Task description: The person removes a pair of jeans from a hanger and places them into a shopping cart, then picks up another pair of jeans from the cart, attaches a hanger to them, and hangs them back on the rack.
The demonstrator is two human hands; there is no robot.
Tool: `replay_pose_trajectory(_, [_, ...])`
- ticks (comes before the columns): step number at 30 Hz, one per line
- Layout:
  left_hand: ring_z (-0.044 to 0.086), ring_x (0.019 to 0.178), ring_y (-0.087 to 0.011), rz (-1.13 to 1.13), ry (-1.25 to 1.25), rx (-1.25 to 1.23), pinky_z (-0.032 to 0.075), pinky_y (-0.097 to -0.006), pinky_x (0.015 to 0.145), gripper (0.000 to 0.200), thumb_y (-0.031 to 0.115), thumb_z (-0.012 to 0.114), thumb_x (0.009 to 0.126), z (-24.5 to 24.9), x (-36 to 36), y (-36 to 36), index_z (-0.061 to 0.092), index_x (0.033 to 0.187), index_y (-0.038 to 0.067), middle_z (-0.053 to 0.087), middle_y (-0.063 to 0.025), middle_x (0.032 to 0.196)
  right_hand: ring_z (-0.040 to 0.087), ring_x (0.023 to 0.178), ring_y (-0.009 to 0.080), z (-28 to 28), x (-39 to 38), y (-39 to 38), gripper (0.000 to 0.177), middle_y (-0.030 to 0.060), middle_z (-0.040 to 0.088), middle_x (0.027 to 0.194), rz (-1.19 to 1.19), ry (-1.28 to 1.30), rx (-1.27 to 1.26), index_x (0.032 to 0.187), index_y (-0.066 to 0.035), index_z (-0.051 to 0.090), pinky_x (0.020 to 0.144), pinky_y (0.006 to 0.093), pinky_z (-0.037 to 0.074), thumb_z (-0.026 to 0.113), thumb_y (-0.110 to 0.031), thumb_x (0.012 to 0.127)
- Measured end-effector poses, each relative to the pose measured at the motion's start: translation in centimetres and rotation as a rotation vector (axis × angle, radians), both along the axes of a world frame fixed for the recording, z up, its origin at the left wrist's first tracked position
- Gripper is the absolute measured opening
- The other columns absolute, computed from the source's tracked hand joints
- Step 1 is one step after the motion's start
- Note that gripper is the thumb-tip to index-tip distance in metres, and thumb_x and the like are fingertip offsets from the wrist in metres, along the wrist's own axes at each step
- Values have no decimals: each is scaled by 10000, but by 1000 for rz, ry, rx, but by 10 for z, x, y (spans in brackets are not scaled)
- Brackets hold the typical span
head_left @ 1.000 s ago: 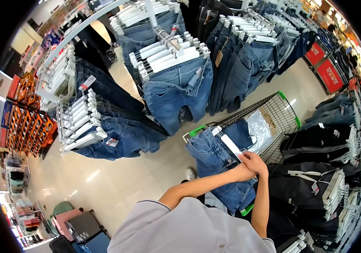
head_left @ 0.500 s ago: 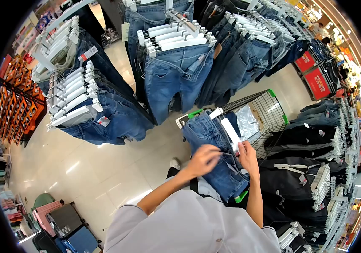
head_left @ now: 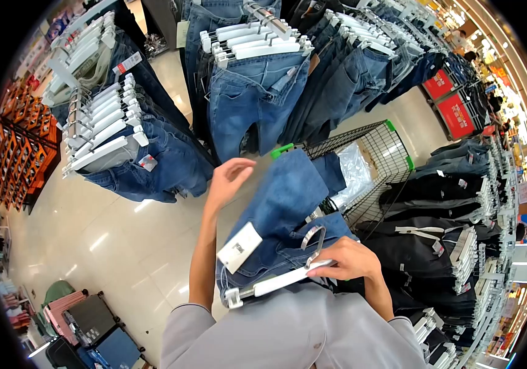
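Observation:
My right hand (head_left: 344, 258) grips a white clip hanger (head_left: 283, 280) beside its metal hook, close to my chest. Clipped along it is a pair of blue jeans (head_left: 275, 209), spread away from me over the near end of a shopping cart (head_left: 377, 144). A white tag (head_left: 239, 247) hangs at the jeans' left side. My left hand (head_left: 229, 181) is raised in the air left of the jeans, fingers apart and curved, holding nothing. Inside the cart, a clear plastic-wrapped item (head_left: 357, 175) shows beyond the jeans.
Jeans on white hangers (head_left: 106, 126) hang on a rack at the left, with more hanging jeans (head_left: 257, 86) ahead. Dark trousers (head_left: 423, 252) line the right side. Suitcases (head_left: 94, 323) stand at the lower left on the tiled floor (head_left: 122, 246).
The hanger has swung from the cart side to in front of my chest, turning the jeans. My left hand has left the jeans and moved up and left.

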State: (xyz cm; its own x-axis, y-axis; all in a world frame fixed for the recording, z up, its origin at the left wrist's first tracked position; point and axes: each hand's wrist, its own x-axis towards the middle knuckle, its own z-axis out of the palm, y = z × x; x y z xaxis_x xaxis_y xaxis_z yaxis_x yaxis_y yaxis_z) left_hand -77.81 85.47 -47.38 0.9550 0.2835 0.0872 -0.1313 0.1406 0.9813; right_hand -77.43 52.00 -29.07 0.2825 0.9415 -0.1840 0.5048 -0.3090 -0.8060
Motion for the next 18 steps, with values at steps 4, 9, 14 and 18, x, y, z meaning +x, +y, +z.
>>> replay_pose_trajectory(4, [648,1196,-192,-541,-91,133,487,-351,1082,246,87,685,990,35,31,-45,699,1213,-16,707,-119,1260,642,516,252,10,2,-1,273,105,688,674,8,-30,197,956,-20,771,490,333,466,815,-282,893])
replay_pose_trajectory(9, [667,1175,-192,-1051,-120,182,508,-346,1049,294,212,686,1013,30,57,-142,723,1238,25,737,-96,1232,657,538,199,7,10,-41,186,63,721,715,-84,47,497,881,-18,751,507,315,474,835,-184,863])
replay_pose_trajectory(14, [662,1028,-145,-1350,57,226,504,-298,964,447,395,540,1087,-17,70,-227,749,1173,9,759,-96,1127,685,607,193,-9,-8,-89,227,59,748,802,-436,238,1012,898,-13,750,568,316,532,752,-239,927])
replay_pose_trajectory(18, [646,1084,-183,-997,339,455,494,-330,993,470,387,470,1100,-30,18,-212,661,1327,22,697,-135,1274,700,700,189,-29,-23,-144,267,71,747,893,-839,61,1312,1025,-13,725,602,314,542,708,-271,962])
